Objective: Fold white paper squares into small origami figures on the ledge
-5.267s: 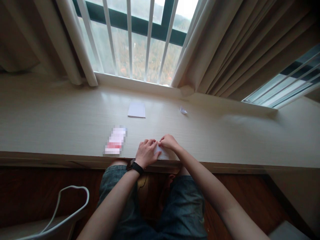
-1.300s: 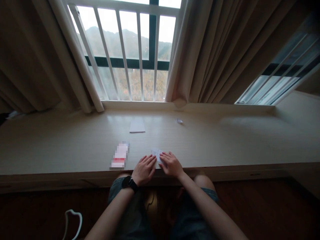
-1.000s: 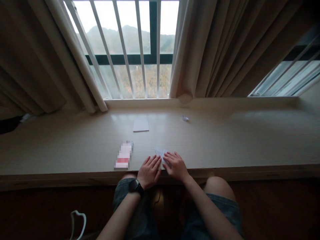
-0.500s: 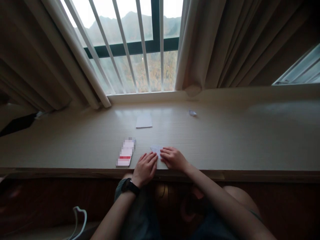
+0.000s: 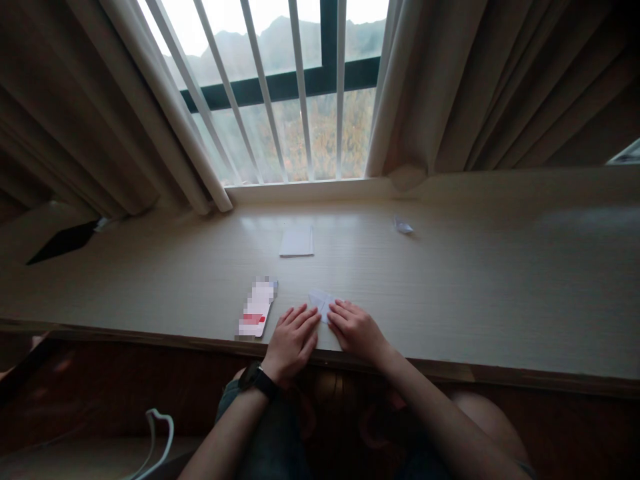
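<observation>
A small folded piece of white paper [image 5: 321, 303] lies on the table near its front edge, with creases showing on it. My left hand [image 5: 294, 337], a black watch on its wrist, holds the paper's near left side under its fingertips; its thumb is hidden. From the other side my right hand [image 5: 357, 330] grips the right edge, fingers bent and close together. Between the two hands only the paper's middle and far corner show. Beyond it lies a flat white stack of paper squares [image 5: 297, 241]. A small folded paper piece [image 5: 403, 225] stands farther back on the right.
Left of my hands rests a phone [image 5: 257, 310] with a partly blurred screen. A dark flat object [image 5: 63, 242] lies at the table's far left. The pale wooden table [image 5: 475, 287] runs along a barred window [image 5: 285, 100] between curtains. Its front edge passes under my wrists.
The view has shifted and tilted slightly, so the table's things appear farther right. Both hands stay at the folded paper, which looks turned a little; the right fingers have moved slightly.
</observation>
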A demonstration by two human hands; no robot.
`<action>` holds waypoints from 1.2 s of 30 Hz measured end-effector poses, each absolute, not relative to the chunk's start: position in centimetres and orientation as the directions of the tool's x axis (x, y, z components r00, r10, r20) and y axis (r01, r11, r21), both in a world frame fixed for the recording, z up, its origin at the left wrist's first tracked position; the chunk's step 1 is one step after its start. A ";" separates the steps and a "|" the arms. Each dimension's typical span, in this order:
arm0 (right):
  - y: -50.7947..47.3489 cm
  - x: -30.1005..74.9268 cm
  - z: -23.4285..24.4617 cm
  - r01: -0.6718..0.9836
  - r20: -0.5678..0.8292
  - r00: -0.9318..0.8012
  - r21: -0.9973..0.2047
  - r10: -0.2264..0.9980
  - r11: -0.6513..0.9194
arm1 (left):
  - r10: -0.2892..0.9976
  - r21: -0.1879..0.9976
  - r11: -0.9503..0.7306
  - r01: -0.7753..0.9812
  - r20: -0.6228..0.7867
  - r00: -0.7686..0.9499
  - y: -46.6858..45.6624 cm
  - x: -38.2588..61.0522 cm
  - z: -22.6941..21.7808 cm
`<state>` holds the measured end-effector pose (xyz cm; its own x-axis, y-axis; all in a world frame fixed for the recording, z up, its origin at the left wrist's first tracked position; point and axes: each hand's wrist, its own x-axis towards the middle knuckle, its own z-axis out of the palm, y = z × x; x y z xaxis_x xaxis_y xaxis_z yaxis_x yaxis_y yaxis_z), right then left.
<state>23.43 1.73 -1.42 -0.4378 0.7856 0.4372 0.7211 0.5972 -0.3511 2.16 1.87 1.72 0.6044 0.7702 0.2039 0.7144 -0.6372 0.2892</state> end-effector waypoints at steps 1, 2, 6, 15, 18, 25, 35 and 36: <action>1.7 23.5 -1.5 0.712 0.439 -0.434 -0.369 0.787 0.598 | 0.776 0.288 -0.631 0.720 0.225 0.590 1.9 2.3 1.6; 1.6 23.7 -1.5 0.704 0.437 -0.428 -0.387 0.791 0.596 | 0.780 0.289 -0.626 0.724 0.248 0.575 1.9 2.6 1.5; 0.9 24.3 -1.4 0.704 0.398 -0.407 -0.437 0.822 0.560 | 0.764 0.314 -0.644 0.698 0.317 0.562 2.3 4.0 0.9; -1.7 25.2 -0.9 0.745 0.378 -0.391 -0.406 0.839 0.530 | 0.782 0.334 -0.619 0.711 0.350 0.516 2.6 5.2 0.2; -2.3 25.2 -1.5 0.753 0.404 -0.367 -0.400 0.838 0.523 | 0.772 0.327 -0.633 0.702 0.336 0.539 2.4 5.0 0.3; -1.2 24.0 -1.9 0.754 0.453 -0.400 -0.331 0.797 0.567 | 0.800 0.323 -0.595 0.736 0.319 0.508 2.6 5.3 0.6; -0.2 23.7 -1.4 0.747 0.461 -0.469 -0.248 0.753 0.617 | 0.787 0.296 -0.615 0.730 0.289 0.546 2.5 5.0 1.2; -0.2 23.8 -1.4 0.739 0.466 -0.453 -0.280 0.760 0.612 | 0.783 0.304 -0.620 0.723 0.292 0.549 2.5 4.9 1.2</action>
<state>23.82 -0.21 -1.40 -0.4526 0.7601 0.4662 0.7395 0.6121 -0.2802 4.95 2.51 1.20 0.5489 0.7831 0.2923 0.7232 -0.6203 0.3037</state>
